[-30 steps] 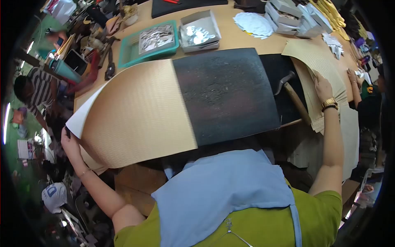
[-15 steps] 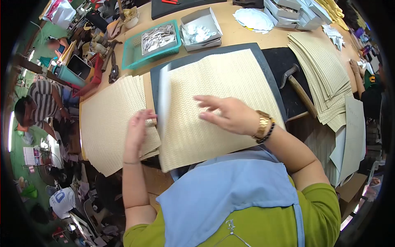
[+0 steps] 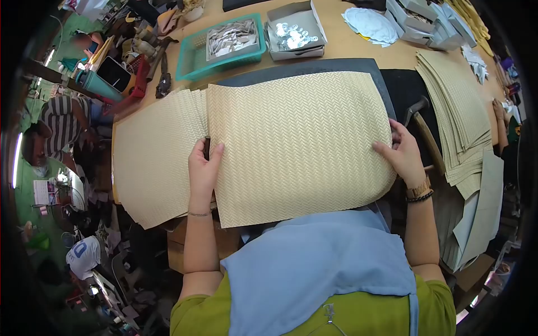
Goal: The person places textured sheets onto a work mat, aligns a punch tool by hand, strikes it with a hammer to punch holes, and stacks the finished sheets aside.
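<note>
A cream woven-pattern sheet (image 3: 297, 145) lies over a dark board (image 3: 319, 67) in front of me, its right side curving up a little. My left hand (image 3: 204, 165) pinches its left edge, thumb on top. At the opposite edge my right hand (image 3: 402, 151) grips the sheet, thumb on top and fingers behind. To the left lies a stack of similar woven sheets (image 3: 154, 154), partly beneath the held sheet's edge. A hammer (image 3: 426, 134) rests on a black mat (image 3: 406, 92) just beyond my right hand.
Another stack of woven sheets (image 3: 457, 106) sits at the right, with grey boards (image 3: 479, 207) below. At the back stand a teal basket (image 3: 190, 59) and an open box (image 3: 297, 33) of small shiny pieces. Another person (image 3: 64, 126) is at the far left.
My right hand has moved from above the middle of the sheet to its right edge and taken hold. The left hand has closed on the left edge. A blurred white strip there no longer shows.
</note>
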`<state>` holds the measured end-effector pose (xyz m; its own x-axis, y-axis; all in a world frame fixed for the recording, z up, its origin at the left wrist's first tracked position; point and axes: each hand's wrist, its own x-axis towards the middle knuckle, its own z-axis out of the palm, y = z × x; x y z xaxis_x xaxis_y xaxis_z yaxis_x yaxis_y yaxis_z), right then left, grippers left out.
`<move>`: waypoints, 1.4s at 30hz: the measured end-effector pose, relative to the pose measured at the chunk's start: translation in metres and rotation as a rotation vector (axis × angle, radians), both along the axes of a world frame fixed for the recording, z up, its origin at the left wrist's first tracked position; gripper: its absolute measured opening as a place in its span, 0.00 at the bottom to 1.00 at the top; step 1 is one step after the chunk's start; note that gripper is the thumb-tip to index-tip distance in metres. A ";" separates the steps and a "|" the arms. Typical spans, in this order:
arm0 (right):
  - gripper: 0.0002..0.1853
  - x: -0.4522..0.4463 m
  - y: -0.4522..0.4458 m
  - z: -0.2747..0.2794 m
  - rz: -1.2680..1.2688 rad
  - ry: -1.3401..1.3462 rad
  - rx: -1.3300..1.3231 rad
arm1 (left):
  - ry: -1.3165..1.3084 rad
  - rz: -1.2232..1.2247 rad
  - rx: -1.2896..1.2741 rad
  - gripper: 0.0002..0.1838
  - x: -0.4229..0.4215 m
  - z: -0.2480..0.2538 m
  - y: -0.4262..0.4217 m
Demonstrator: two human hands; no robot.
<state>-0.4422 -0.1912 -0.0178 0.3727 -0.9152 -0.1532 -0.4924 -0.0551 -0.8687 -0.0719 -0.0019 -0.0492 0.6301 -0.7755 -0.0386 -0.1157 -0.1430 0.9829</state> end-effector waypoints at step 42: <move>0.07 -0.014 -0.016 -0.040 -0.130 -0.119 -0.387 | -0.038 -0.162 -0.410 0.14 -0.060 -0.007 -0.175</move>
<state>-0.4558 -0.2072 -0.0575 0.2451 -0.9373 0.2477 -0.4139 -0.3322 -0.8475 -0.1322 -0.1770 -0.0566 0.4937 -0.8110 0.3138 -0.1421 0.2808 0.9492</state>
